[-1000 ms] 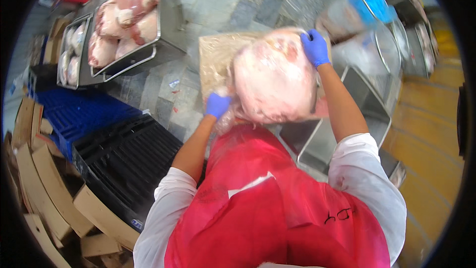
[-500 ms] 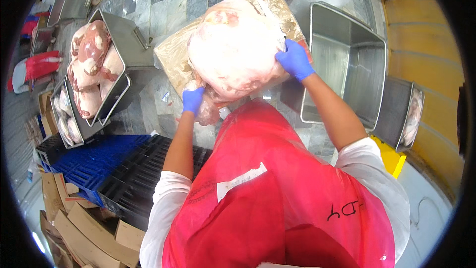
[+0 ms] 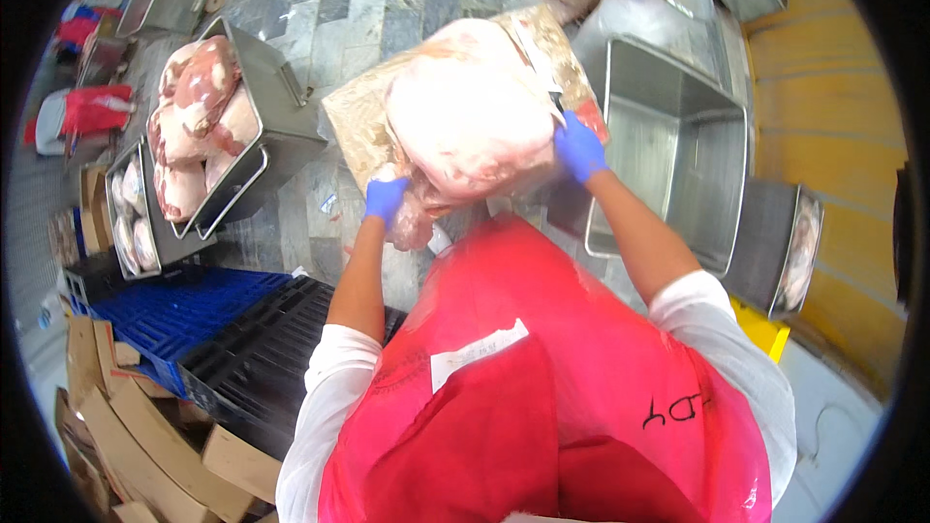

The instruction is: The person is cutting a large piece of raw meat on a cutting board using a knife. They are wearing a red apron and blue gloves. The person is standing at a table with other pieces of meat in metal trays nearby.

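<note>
A large, pale leg of meat (image 3: 470, 116), overexposed on top, lies on a flat brown carton (image 3: 354, 97) covered in shiny film. Around its narrow near-left end, where clear plastic bunches up, my blue-gloved left hand (image 3: 387, 199) is closed. My right hand (image 3: 582, 147), gloved the same, is closed at the right edge of the meat, over the carton's side. From its thumb a white strip (image 3: 531, 50) with a dark part runs along the meat; I cannot tell whether this is a knife or a label. The fingers' undersides are hidden.
To the left, a steel bin (image 3: 276, 102) is heaped with meat pieces. An open steel tub (image 3: 702, 136) stands close on my right. Blue and black pallets (image 3: 218, 295) and cardboard (image 3: 160, 436) lie at lower left. A co-worker's red garment (image 3: 97, 108) shows far left.
The whole view has shifted slightly, so the meat, carton and bins sit a little lower. Both hands keep their places at the meat's two sides.
</note>
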### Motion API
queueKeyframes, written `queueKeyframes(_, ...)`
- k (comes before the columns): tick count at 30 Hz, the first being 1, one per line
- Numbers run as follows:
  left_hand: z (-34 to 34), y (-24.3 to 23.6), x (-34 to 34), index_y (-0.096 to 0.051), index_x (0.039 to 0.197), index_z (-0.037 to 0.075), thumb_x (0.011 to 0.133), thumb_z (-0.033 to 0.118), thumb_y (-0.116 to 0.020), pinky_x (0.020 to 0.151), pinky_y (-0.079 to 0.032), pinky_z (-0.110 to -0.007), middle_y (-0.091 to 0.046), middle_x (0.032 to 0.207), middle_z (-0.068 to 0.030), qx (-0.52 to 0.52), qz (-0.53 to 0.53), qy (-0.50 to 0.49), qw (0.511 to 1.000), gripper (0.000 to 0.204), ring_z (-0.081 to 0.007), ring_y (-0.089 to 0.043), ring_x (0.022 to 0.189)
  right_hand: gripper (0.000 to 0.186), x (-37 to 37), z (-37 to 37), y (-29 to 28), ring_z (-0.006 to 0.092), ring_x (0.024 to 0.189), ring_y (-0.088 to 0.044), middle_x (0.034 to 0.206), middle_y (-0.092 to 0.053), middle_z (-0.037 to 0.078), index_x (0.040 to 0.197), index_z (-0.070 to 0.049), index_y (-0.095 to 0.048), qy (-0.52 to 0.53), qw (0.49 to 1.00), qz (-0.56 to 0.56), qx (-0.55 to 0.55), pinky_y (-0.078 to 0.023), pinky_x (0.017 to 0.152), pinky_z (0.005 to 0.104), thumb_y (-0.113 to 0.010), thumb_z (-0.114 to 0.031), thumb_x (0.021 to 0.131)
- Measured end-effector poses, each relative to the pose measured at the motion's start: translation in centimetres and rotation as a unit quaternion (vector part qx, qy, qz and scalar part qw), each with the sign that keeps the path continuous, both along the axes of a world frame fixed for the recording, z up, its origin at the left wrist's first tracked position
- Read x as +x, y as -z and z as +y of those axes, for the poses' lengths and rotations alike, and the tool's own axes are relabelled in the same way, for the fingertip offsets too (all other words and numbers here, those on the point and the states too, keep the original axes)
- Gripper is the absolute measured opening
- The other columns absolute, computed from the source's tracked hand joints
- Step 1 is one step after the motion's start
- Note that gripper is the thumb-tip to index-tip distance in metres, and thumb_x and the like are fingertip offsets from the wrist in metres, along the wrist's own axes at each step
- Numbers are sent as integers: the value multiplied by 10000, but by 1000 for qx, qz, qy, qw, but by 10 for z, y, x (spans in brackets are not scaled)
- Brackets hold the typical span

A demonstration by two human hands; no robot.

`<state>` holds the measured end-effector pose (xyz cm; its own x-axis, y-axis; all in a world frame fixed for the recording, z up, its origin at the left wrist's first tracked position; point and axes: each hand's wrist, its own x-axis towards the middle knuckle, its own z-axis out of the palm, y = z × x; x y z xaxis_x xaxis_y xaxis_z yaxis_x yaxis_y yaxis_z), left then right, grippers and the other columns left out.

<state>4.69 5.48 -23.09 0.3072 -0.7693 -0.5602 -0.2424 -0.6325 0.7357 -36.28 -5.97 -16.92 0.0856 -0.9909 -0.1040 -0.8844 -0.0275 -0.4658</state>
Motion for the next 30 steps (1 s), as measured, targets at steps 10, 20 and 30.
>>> queueKeyframes(10,5,-63,-20,-630,1263,34,944,179,-651,806,-598,-374,-705,1075,-128,-22,476,-210,854,351,-260,-707,923,584,54,-54,-53,243,1190,-610,1286,-667,211,1348,57,-589,68,940,-316,107,-472,1013,372,-640,-409,1001)
queueKeyframes(20,13,-166,13,-593,1239,36,924,123,-665,874,-577,-352,-671,1106,-110,-148,474,-222,839,335,-226,-679,974,667,78,-25,22,249,1150,-627,1343,-641,188,1390,73,-564,166,819,-443,324,-486,1015,375,-457,-496,1061)
queueKeyframes(30,-61,-362,-7,-637,1231,82,898,37,-690,921,-542,-333,-683,1092,-65,-208,368,-196,885,340,-196,-673,997,632,161,-14,-7,232,1132,-642,1308,-650,195,1356,29,-599,113,679,-509,516,-529,936,413,-477,-512,1053)
